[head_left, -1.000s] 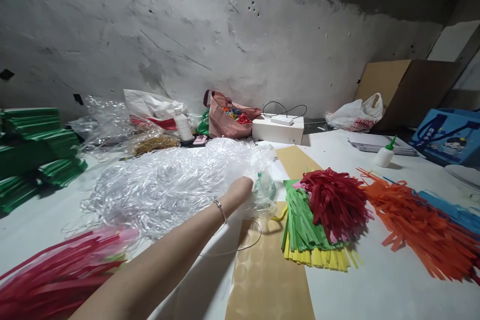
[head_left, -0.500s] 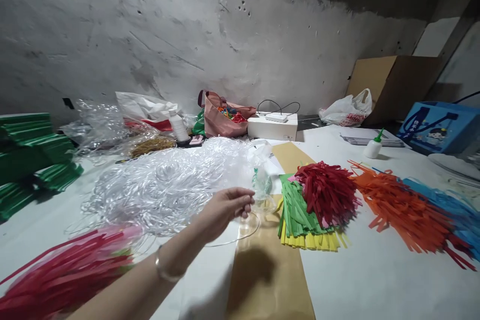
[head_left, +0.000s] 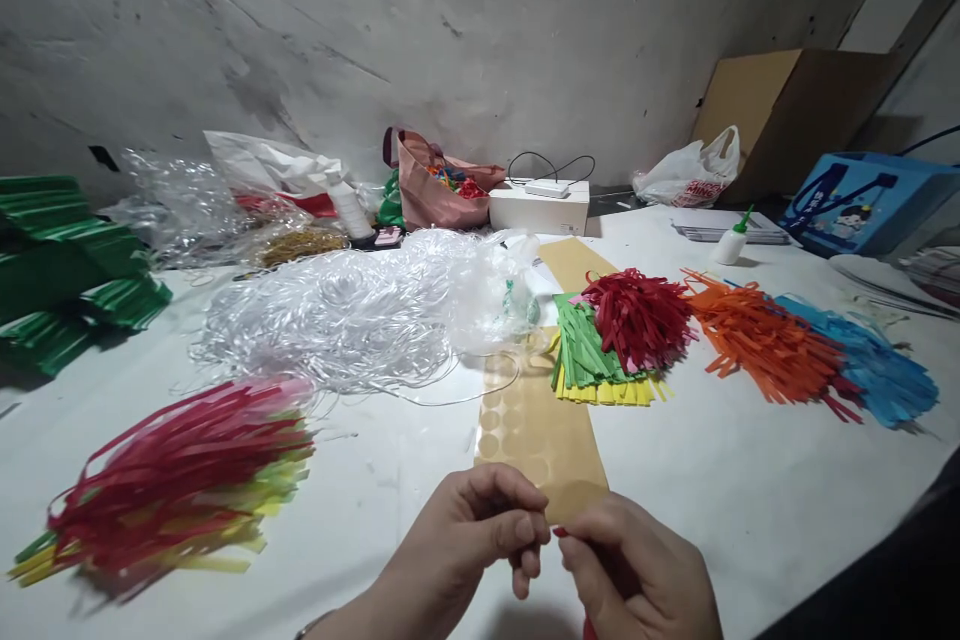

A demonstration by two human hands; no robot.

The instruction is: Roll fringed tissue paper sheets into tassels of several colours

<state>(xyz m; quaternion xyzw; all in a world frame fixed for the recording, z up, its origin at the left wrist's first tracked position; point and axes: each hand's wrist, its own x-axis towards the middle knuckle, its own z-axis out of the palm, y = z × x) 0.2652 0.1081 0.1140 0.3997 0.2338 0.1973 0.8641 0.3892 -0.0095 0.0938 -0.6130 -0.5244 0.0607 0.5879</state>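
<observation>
My left hand (head_left: 487,540) is near the bottom centre with thumb and fingertips pinched together; what it holds, if anything, is too small to make out. Close beside it, my right hand (head_left: 637,570) pinches a red strip (head_left: 560,531), whose tip shows between thumb and finger and more red below. Both hands are over the lower end of a tan sheet (head_left: 536,420) marked with round stickers. A red and yellow-green tassel bundle (head_left: 187,480) lies at the left. Dark red (head_left: 637,320), green (head_left: 585,345) and orange (head_left: 765,335) fringes lie beyond at the right.
White shiny cord (head_left: 337,320) is heaped behind the hands. Green folded bundles (head_left: 45,260) stand at the far left. Along the back are a pink bag (head_left: 435,185), a white box (head_left: 540,210) and a glue bottle (head_left: 730,245). A blue bag (head_left: 862,205) stands at the right.
My right hand has come into view with the red strip. My left hand has moved down and right, beside it. The view has tilted down, showing more of the left tassel bundle.
</observation>
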